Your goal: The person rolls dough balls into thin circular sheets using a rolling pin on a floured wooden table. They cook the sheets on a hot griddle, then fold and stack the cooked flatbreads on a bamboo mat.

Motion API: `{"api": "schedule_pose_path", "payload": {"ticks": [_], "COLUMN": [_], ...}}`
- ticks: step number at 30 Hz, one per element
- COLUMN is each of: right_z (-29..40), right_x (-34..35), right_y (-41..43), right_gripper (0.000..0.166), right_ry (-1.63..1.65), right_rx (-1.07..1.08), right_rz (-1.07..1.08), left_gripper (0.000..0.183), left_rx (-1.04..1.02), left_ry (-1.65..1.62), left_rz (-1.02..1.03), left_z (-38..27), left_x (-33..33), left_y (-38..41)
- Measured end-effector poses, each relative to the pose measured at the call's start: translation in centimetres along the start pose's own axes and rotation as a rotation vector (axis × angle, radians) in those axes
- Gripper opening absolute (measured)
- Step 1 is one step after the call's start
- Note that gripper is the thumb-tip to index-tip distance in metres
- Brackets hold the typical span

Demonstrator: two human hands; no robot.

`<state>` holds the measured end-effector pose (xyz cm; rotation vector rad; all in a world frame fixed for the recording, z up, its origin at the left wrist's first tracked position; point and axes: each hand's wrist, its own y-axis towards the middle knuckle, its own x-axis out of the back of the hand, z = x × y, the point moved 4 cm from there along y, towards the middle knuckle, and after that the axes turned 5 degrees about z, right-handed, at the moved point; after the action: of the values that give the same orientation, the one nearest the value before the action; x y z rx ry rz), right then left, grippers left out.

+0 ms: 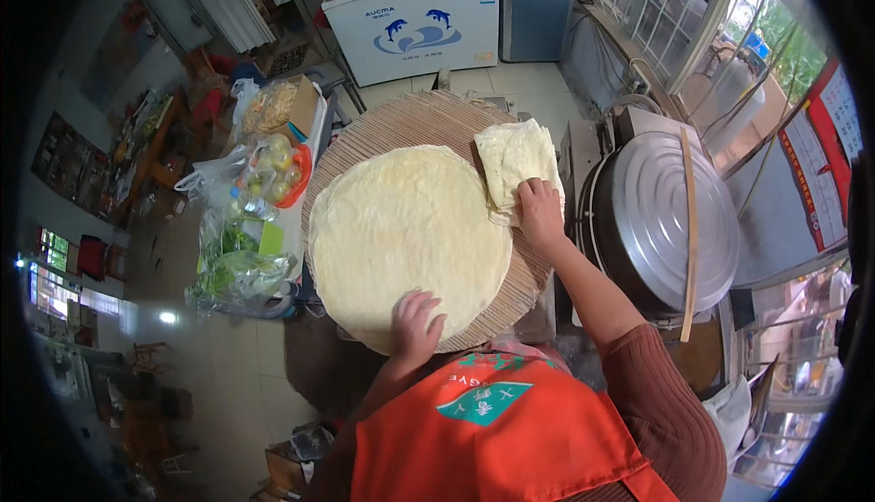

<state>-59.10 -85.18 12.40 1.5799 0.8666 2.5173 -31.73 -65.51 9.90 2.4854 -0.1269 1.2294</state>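
A large round, thin flatbread (410,235) lies spread on a round mat of plant stalks (403,115). My left hand (413,324) rests on its near edge, fingers somewhat spread and nothing held. At the mat's right side is a stack of folded flatbreads (514,160), overlapping the rim of the round one. My right hand (541,213) grips the near right part of that stack with curled fingers; the thumb is mostly hidden.
To the right stands a round griddle with a metal lid (656,221), a flat wooden stick (689,235) lying across it. On the left, a side table bears bagged fruit (273,167), bagged greens (239,269) and a cardboard box (302,105). A chest freezer (417,30) stands beyond.
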Motion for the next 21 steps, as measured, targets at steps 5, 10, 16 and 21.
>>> {"api": "schedule_pose_path", "payload": {"ticks": [5, 10, 16, 21], "right_z": [0.9, -3.8, -4.1, -2.6], "right_x": [4.3, 3.1, 1.6, 0.9], "right_y": [0.6, -1.1, -2.9, -4.6], "right_gripper": [0.025, 0.038, 0.048, 0.06], "right_ry": [-0.112, -0.054, -0.172, -0.238], "right_rx": [0.059, 0.084, -0.015, -0.111], "right_rz": [-0.163, -0.073, -0.005, 0.091], "left_gripper": [0.034, 0.049, 0.066, 0.063], "left_rx": [-0.076, 0.153, 0.282, 0.112], "left_ry": [-0.205, -0.399, -0.388, -0.199], "left_rz": [0.064, 0.073, 0.072, 0.055], "left_z": [-2.0, 1.1, 1.1, 1.7], "left_x": [-2.0, -7.1, -13.5, -15.8], "left_y": [6.2, 18.7, 30.5, 31.5]}}
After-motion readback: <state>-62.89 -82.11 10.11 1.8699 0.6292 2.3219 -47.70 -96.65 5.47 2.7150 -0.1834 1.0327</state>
